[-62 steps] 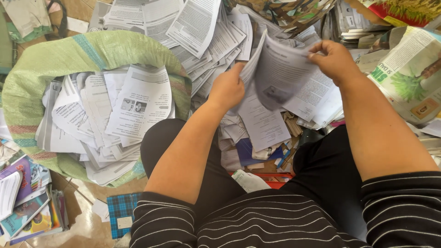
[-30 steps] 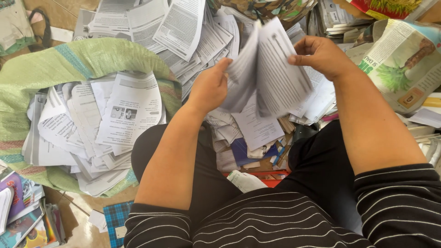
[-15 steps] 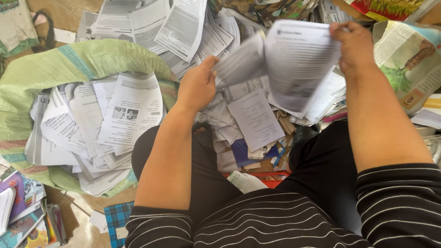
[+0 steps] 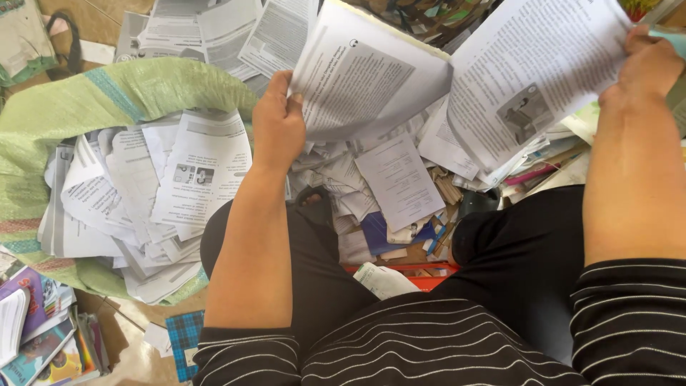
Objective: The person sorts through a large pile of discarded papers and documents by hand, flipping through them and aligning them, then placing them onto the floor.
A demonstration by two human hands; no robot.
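Note:
My left hand (image 4: 277, 123) grips the left edge of a printed booklet half (image 4: 364, 75) raised above my lap. My right hand (image 4: 647, 66), at the top right, holds the other printed part (image 4: 532, 78), which bears text and a small picture. The two parts spread apart like an open V, and I cannot tell whether they still join at the spine. Below them lies a heap of loose printed sheets (image 4: 396, 179) between my knees.
A green woven sack (image 4: 86, 100) at the left is filled with torn printed pages (image 4: 179, 179). Colourful books (image 4: 39, 329) are stacked at the lower left. More papers and magazines cover the floor at the top. My legs in black trousers frame the heap.
Both hands rose and pulled apart, spreading the booklet wide. The right hand moved up to the right, the left stayed near the sack's edge.

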